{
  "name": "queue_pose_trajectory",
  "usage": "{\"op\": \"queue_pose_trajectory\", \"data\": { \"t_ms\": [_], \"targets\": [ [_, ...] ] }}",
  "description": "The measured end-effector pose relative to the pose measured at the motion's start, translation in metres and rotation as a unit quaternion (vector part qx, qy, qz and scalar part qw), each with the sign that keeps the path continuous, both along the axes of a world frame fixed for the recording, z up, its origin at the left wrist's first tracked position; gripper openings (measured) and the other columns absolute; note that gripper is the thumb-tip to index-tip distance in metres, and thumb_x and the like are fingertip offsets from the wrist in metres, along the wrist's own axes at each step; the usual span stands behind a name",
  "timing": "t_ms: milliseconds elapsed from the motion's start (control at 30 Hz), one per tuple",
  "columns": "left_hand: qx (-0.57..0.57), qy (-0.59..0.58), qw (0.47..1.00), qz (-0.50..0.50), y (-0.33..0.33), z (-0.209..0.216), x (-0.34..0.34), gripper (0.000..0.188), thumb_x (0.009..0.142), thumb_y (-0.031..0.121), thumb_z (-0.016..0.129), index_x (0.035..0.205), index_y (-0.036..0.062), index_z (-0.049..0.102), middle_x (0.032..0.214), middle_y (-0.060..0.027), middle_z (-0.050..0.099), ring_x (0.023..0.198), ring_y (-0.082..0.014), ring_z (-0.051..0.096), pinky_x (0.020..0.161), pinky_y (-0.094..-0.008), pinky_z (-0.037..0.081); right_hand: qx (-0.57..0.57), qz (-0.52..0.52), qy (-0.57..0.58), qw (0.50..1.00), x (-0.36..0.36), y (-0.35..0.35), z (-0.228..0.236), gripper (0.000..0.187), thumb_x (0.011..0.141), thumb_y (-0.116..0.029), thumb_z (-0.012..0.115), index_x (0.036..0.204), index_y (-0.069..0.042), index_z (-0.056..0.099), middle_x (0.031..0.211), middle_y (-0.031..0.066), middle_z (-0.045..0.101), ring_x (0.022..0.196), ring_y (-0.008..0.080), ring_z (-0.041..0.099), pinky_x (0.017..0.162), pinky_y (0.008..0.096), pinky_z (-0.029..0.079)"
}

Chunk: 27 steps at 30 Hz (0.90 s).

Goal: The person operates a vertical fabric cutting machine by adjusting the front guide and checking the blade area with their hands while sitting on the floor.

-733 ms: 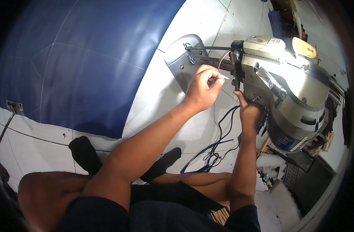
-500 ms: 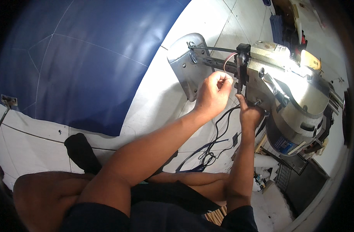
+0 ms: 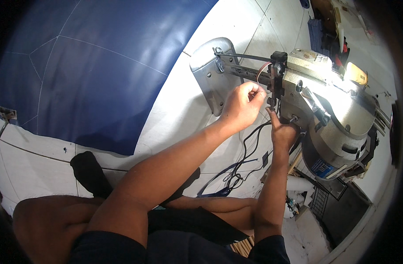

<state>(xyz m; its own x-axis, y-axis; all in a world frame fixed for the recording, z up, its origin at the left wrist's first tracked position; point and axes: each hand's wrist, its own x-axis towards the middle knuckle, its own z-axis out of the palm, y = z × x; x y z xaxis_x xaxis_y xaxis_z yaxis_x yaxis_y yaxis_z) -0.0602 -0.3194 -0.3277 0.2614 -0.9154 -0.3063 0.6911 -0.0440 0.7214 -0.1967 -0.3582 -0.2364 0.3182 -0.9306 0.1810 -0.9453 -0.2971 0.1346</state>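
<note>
A cloth cutting machine (image 3: 315, 88) with a grey metal motor body lies on its side to the right. Its flat silver base plate (image 3: 210, 72) points left. Bent fingers of my left hand (image 3: 245, 103) pinch the end of a thin reddish strip (image 3: 260, 72), which curves up into the black sharpener housing (image 3: 278, 75). My right hand (image 3: 284, 131) holds the machine from below, its thumb raised against the lower end of that housing. The other right fingers are hidden behind the machine.
Dark blue sheet material (image 3: 100, 75) with thin white lines covers the white tiled floor (image 3: 175, 132) at the left. Black cables (image 3: 238, 171) lie beneath the machine. A bright lamp glare washes out part of the motor body. Several objects stand along the right side.
The view has shifted slightly, and the machine sits a little farther right and lower. Both hands keep their holds; the strip still bends between my left fingers and the housing.
</note>
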Motion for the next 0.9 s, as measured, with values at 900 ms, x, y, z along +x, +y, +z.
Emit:
{"op": "queue_pose_trajectory", "data": {
  "t_ms": [900],
  "targets": [
    [-0.02, -0.092, 0.994, -0.058, -0.013, 0.001, 0.018, 0.023, 0.087, 0.021, 0.061, 0.081, -0.0014, 0.062, 0.065, -0.0082, 0.06, 0.059, -0.0123, 0.055, 0.056, -0.0299, 0.044, 0.014, -0.024, 0.007, 1.0, -0.012, -0.001, -0.002, 0.062, 0.067, -0.036, 0.084, 0.105, 0.007, 0.06, 0.103, 0.0187, 0.065, 0.094, 0.0295, 0.063, 0.084, 0.0358, 0.047]
  ]
}}
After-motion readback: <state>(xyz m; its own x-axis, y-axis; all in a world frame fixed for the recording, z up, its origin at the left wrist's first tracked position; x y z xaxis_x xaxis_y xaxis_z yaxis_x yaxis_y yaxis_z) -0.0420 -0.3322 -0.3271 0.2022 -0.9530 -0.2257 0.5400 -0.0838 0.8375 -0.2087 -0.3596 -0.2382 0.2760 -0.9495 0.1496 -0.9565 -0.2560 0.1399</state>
